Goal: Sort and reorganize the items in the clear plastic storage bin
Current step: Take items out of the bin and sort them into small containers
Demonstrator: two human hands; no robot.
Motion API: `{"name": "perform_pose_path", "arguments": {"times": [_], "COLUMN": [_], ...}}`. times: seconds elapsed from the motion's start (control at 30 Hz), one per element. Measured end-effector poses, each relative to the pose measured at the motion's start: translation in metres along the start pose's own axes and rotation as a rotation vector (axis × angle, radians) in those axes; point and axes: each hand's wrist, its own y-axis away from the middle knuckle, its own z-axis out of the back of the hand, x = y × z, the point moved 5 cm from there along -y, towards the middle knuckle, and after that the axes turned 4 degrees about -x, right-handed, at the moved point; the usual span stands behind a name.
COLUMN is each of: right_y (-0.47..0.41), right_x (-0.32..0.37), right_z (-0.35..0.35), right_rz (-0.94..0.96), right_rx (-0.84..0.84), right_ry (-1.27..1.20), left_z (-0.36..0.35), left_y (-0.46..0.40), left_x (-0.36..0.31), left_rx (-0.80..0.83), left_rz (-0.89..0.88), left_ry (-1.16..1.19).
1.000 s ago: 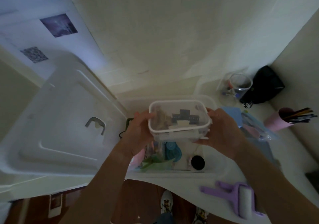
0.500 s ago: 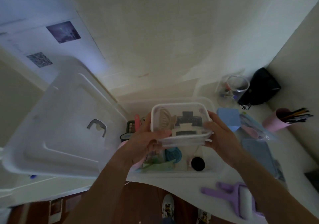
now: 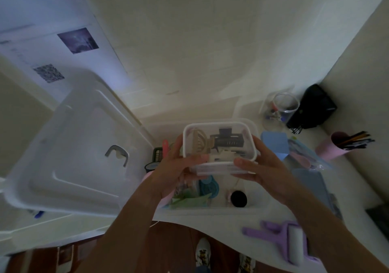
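Note:
A small clear lidded container [image 3: 219,144] with beige and black hair clips inside is held above the clear plastic storage bin [image 3: 259,204]. My left hand [image 3: 174,171] grips its left side and near edge, and my right hand [image 3: 261,169] grips its right side and near edge. The container is tilted, its top facing me. In the bin below lie a teal round item [image 3: 208,187], a black round item [image 3: 238,198], green packaging [image 3: 189,200] and a pink stick [image 3: 165,146]. The hands hide part of the bin.
The bin's big clear lid [image 3: 73,152] leans at the left. On the white table sit a purple lint roller [image 3: 288,241], a blue box [image 3: 274,144], a pink cup of pencils [image 3: 334,146], a clear jar [image 3: 282,108] and a black pouch [image 3: 313,106].
The small container has tipped toward me and come slightly closer. Both hands have shifted toward its near edge, thumbs now on the front rim.

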Motion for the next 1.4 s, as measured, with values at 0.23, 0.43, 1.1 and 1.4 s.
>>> {"name": "perform_pose_path", "arguments": {"times": [0.23, 0.43, 1.1, 1.4], "right_y": [0.001, 0.001, 0.013, 0.045], "right_x": [0.009, 0.018, 0.029, 0.029], "right_z": [0.001, 0.004, 0.010, 0.059], "right_rz": [0.126, 0.099, 0.304, 0.286], "right_rx": [-0.024, 0.003, -0.194, -0.174], "right_ry": [0.194, 0.118, 0.141, 0.564], "left_z": [-0.011, -0.020, -0.039, -0.075], "left_y": [0.006, 0.012, 0.025, 0.030], "left_x": [-0.007, -0.019, -0.025, -0.011], "left_rx": [0.038, 0.077, -0.041, 0.085], "left_rz": [0.020, 0.000, -0.251, -0.254], "left_ry": [0.068, 0.049, -0.240, -0.501]}}
